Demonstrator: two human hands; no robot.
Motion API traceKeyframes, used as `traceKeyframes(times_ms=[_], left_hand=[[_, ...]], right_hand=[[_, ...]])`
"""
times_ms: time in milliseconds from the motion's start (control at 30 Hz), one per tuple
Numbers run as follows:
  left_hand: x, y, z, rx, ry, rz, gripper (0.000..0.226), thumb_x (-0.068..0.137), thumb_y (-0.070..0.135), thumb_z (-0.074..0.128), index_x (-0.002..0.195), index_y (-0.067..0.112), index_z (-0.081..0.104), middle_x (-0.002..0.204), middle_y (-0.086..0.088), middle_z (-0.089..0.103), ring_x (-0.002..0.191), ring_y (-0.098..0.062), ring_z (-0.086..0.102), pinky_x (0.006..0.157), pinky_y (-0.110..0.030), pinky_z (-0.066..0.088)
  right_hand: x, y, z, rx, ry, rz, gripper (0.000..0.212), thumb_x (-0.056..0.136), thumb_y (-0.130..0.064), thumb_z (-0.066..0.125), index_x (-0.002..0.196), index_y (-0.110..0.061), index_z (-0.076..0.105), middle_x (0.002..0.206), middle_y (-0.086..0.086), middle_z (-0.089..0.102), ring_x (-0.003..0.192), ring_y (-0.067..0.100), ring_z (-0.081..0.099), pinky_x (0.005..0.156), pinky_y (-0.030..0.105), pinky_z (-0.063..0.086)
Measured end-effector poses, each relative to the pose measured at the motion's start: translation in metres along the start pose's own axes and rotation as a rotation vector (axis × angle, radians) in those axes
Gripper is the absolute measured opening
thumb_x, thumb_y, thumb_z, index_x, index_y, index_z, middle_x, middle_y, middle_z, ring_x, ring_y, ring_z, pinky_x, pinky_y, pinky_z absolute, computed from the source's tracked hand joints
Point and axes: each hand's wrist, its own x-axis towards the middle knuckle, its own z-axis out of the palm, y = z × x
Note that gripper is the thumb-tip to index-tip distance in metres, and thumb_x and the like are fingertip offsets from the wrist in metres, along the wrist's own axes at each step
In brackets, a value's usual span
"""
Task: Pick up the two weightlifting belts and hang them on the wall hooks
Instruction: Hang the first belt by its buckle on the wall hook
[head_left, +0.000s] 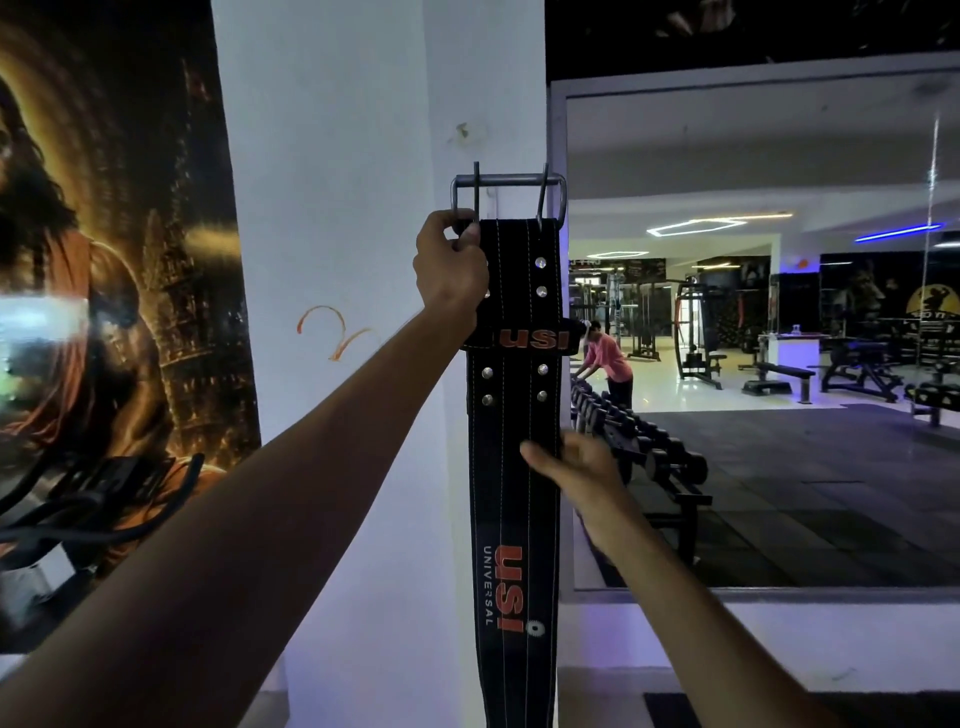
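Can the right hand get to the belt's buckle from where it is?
Probably yes. The right hand rests open at the belt edge, well below the buckle; only the left hand, gripping the buckle's left side, crowds that end.

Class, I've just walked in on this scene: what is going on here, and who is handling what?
A person in a gym is holding a black weightlifting belt upright against a white pillar. The left hand has its grip on the belt's top, beside the metal buckle. The right hand touches the belt's right edge lower down, fingers open. A small hook shows on the pillar above the buckle; whether the buckle is caught on anything cannot be told. Only one belt is in view.
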Motion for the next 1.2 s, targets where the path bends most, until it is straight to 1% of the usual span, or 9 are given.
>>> traceKeyframes(times_ms=[100, 200, 333, 467, 600, 800, 900, 1067, 1200], left_hand=[[0.002, 0.004, 0.001, -0.019, -0.007, 0.010, 0.012, 0.103, 0.016, 0.054, 0.107, 0.024, 0.062, 0.088, -0.010, 0.065, 0.066, -0.022, 0.057, 0.064, -0.035, 0.051], [0.005, 0.009, 0.000, -0.028, -0.003, 0.012, 0.013, 0.103, 0.016, 0.055, 0.110, 0.022, 0.063, 0.086, -0.009, 0.064, 0.062, -0.021, 0.055, 0.064, -0.036, 0.049], [0.006, 0.008, -0.002, -0.032, 0.009, -0.003, 0.012, 0.102, 0.016, 0.055, 0.104, 0.026, 0.062, 0.083, -0.009, 0.064, 0.059, -0.020, 0.053, 0.065, -0.037, 0.048], [0.006, 0.002, -0.006, -0.029, 0.020, -0.029, 0.012, 0.102, 0.017, 0.055, 0.104, 0.026, 0.062, 0.082, -0.008, 0.062, 0.059, -0.019, 0.052, 0.066, -0.038, 0.047], [0.009, -0.001, -0.013, -0.031, 0.025, -0.019, 0.012, 0.102, 0.017, 0.054, 0.103, 0.026, 0.062, 0.079, -0.007, 0.061, 0.061, -0.021, 0.052, 0.065, -0.038, 0.047], [0.009, -0.008, -0.017, -0.075, 0.005, -0.060, 0.010, 0.102, 0.016, 0.056, 0.105, 0.024, 0.062, 0.077, -0.009, 0.060, 0.058, -0.020, 0.053, 0.063, -0.037, 0.047], [0.002, -0.009, -0.016, -0.092, -0.026, -0.073, 0.010, 0.102, 0.017, 0.057, 0.110, 0.021, 0.060, 0.081, -0.011, 0.061, 0.061, -0.021, 0.056, 0.061, -0.035, 0.049], [-0.002, -0.008, -0.019, -0.087, -0.053, -0.078, 0.018, 0.102, 0.019, 0.058, 0.119, 0.015, 0.063, 0.097, -0.015, 0.068, 0.075, -0.025, 0.065, 0.072, -0.044, 0.061], [-0.003, -0.009, -0.028, -0.113, -0.062, -0.087, 0.015, 0.102, 0.016, 0.058, 0.115, 0.014, 0.066, 0.085, -0.007, 0.069, 0.074, -0.024, 0.064, 0.072, -0.038, 0.059]], right_hand=[[0.012, -0.018, 0.003, 0.013, 0.003, -0.048, 0.019, 0.080, -0.009, 0.078, 0.096, -0.016, 0.071, 0.089, -0.008, 0.076, 0.081, 0.000, 0.072, 0.069, 0.010, 0.055], [-0.009, 0.031, 0.005, -0.060, 0.005, 0.001, 0.020, 0.073, -0.020, 0.084, 0.088, -0.018, 0.070, 0.076, -0.010, 0.076, 0.075, 0.003, 0.073, 0.063, 0.010, 0.052], [-0.057, 0.109, 0.006, -0.093, -0.042, 0.162, 0.064, 0.053, -0.045, 0.092, 0.100, -0.007, 0.072, 0.091, 0.005, 0.079, 0.088, 0.020, 0.076, 0.073, 0.022, 0.058], [-0.059, 0.117, 0.002, -0.134, -0.086, 0.192, 0.034, 0.068, -0.017, 0.087, 0.097, -0.011, 0.072, 0.094, 0.007, 0.079, 0.096, 0.029, 0.074, 0.081, 0.030, 0.060], [-0.040, 0.055, -0.003, -0.130, -0.115, 0.110, 0.064, 0.059, -0.063, 0.080, 0.105, -0.021, 0.067, 0.093, -0.004, 0.078, 0.089, 0.004, 0.073, 0.072, 0.012, 0.055], [0.046, -0.088, -0.008, 0.024, 0.137, -0.224, 0.034, 0.095, -0.035, 0.060, 0.120, -0.013, 0.065, 0.111, 0.005, 0.072, 0.106, 0.021, 0.068, 0.096, 0.035, 0.056], [0.075, -0.138, 0.003, -0.055, 0.150, -0.278, 0.024, 0.091, -0.047, 0.064, 0.109, -0.032, 0.069, 0.119, -0.006, 0.068, 0.114, 0.017, 0.064, 0.101, 0.039, 0.051], [0.093, -0.156, 0.021, 0.021, 0.213, -0.210, 0.033, 0.087, -0.042, 0.071, 0.110, -0.018, 0.071, 0.105, 0.005, 0.074, 0.094, 0.024, 0.073, 0.075, 0.036, 0.062], [0.095, -0.165, 0.029, 0.062, 0.151, -0.173, 0.033, 0.085, -0.043, 0.073, 0.103, -0.015, 0.072, 0.099, 0.004, 0.075, 0.080, 0.020, 0.071, 0.058, 0.030, 0.058]])
